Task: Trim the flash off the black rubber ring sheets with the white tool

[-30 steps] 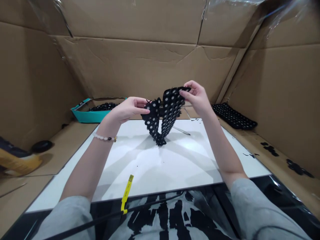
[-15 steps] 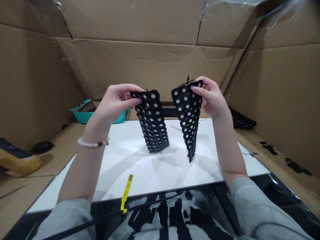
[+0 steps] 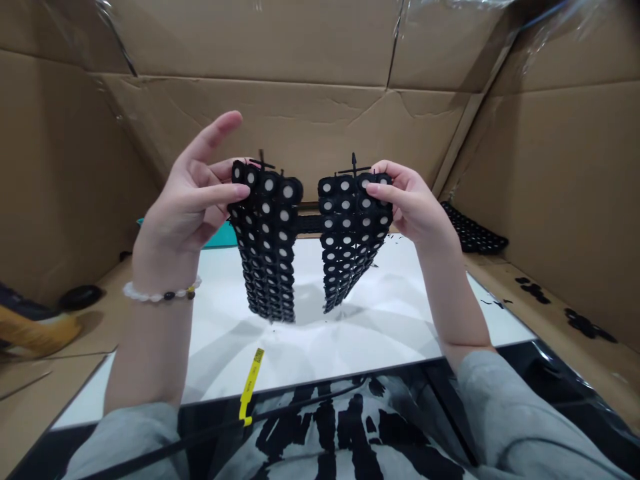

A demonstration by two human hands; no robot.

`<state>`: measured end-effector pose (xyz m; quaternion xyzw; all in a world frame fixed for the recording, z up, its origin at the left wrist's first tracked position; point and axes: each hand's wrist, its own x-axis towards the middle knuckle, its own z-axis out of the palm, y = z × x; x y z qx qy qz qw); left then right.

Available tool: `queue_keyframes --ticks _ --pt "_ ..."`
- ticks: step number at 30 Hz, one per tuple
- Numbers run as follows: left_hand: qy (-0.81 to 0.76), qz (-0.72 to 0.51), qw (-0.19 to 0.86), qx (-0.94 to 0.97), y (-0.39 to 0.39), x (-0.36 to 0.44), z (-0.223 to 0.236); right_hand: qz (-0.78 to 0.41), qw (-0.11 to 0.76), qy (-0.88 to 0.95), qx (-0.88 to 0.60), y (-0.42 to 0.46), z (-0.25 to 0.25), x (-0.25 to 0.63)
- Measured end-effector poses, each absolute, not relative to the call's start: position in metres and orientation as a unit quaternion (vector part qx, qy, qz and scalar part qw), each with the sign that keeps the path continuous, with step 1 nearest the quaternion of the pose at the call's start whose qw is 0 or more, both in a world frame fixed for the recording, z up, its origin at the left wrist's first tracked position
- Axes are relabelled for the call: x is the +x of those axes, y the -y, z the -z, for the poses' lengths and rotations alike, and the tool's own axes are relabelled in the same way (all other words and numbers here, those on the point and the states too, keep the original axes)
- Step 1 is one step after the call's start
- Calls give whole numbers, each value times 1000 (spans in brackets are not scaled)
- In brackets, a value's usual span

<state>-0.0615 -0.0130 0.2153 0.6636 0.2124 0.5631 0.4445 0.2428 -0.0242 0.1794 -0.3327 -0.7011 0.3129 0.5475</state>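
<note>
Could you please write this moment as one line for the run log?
left hand holds black dotted strip | right hand holds second black dotted strip | both hang side by side above white board

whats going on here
A person is holding up two lengths of black plastic mesh dotted with white circles. The left hand holds the top of one length, and the right hand holds the top of the other. Both lengths hang side by side above a white board, without touching it. Another piece of black mesh lies on the cardboard surface to the right, and part of a teal tray shows behind the left hand.
</note>
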Motion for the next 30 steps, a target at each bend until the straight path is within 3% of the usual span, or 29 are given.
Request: queue_keyframes --ticks 7,14,21,25,30 --pt "-220 -551 456 663 13 -63 -216 -324 521 712 -342 -14 -159 235" --pt "-233 -548 462 657 15 -53 -213 -193 521 723 -410 -38 -146 224" --pt "-253 -548 386 697 11 -32 -195 -375 459 763 -257 6 -153 194" --pt "-298 -516 387 704 5 -21 -188 -357 493 746 -270 8 -148 187" --pt "-333 -384 474 719 -15 -19 -175 -334 531 720 -296 -5 -144 192"
